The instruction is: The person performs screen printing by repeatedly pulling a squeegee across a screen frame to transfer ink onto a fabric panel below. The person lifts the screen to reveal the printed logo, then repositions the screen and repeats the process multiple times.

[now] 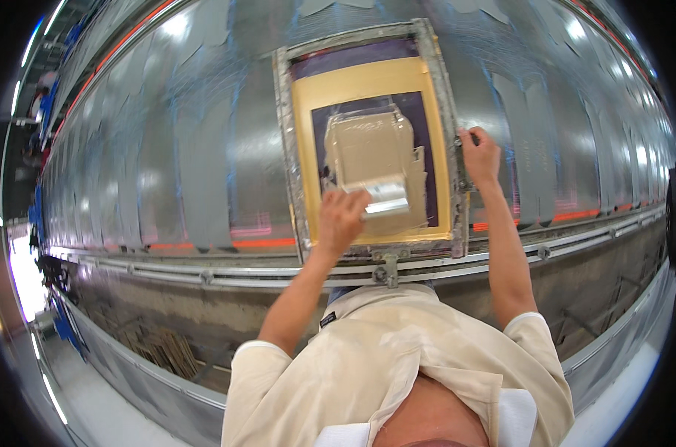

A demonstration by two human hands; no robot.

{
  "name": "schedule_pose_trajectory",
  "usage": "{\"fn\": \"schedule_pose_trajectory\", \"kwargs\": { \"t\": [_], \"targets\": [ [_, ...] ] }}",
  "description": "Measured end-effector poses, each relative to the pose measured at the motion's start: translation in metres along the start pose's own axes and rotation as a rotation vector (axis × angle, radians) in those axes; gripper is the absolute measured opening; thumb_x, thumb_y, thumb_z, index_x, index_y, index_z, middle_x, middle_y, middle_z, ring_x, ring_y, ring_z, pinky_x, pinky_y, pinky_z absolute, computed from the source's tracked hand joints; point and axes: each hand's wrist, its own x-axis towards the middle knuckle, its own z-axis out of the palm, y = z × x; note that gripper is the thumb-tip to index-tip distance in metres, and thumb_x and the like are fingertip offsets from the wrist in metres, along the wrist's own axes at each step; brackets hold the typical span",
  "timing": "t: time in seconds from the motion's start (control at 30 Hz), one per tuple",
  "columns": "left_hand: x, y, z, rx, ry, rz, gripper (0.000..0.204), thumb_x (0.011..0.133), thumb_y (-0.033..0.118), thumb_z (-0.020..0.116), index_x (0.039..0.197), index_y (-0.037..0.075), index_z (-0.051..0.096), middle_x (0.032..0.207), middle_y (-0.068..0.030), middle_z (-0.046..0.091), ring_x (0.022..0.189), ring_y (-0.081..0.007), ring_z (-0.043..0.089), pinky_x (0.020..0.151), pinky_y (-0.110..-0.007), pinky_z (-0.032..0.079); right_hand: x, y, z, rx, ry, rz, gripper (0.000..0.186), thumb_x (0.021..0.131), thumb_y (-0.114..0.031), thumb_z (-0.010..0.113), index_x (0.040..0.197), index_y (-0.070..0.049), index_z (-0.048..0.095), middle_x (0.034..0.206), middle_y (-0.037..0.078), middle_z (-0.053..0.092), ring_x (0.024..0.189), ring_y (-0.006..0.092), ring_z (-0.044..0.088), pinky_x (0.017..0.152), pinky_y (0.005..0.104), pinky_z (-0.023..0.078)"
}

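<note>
A screen printing frame [285, 119] lies on the long table in front of me. Yellow tape borders its dark mesh, and beige-grey ink [371, 145] covers the middle of the mesh. My left hand [343, 216] is closed round one end of a squeegee [388, 197] with a shiny metal face, set against the near part of the ink. At the frame's right edge, my right hand [480, 153] is closed with its fingertips at the rim. Whether it grips the rim itself or a small fitting there is too small to tell.
Grey cut fabric pieces [204, 149] lie in rows along the metal table [252, 141]. A metal rail [457, 269] runs along the table's near edge, with a clamp [387, 273] at the frame's near end. Wooden boards [168, 352] stack below on the left.
</note>
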Motion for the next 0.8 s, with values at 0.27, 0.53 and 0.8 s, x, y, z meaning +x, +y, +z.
{"fn": "schedule_pose_trajectory", "kwargs": {
  "t": [0.27,0.53,0.8],
  "targets": [
    [-0.049,0.060,-0.009,0.108,-0.050,-0.169,0.039,0.066,0.002,0.070,0.103,0.013,0.067,0.107,-0.0008,0.070,0.099,-0.0221,0.064,0.092,-0.041,0.044,-0.007,0.055,0.029,0.124,-0.088,-0.031,0.034,0.096,-0.037,0.066,0.094,-0.003,0.069,0.082,0.018,0.068,0.078,0.0368,0.066,0.074,0.0413,0.050],
    [-0.026,0.041,-0.014,0.127,-0.168,-0.182,0.037,0.065,0.008,0.082,0.101,0.013,0.072,0.102,-0.0033,0.074,0.096,-0.0252,0.068,0.088,-0.040,0.046,-0.007,0.063,0.041,0.243,-0.065,-0.076,0.031,0.096,-0.034,0.067,0.094,-0.003,0.068,0.084,0.021,0.069,0.082,0.0416,0.068,0.074,0.0433,0.051],
    [-0.014,0.031,-0.007,0.081,-0.261,-0.100,0.032,0.066,0.015,0.085,0.096,0.015,0.073,0.092,-0.0027,0.073,0.089,-0.0249,0.069,0.083,-0.039,0.047,0.006,0.056,0.035,0.179,-0.005,-0.062,0.031,0.095,-0.034,0.067,0.092,-0.003,0.068,0.082,0.022,0.069,0.083,0.0449,0.067,0.072,0.0447,0.051]
  ]
}}
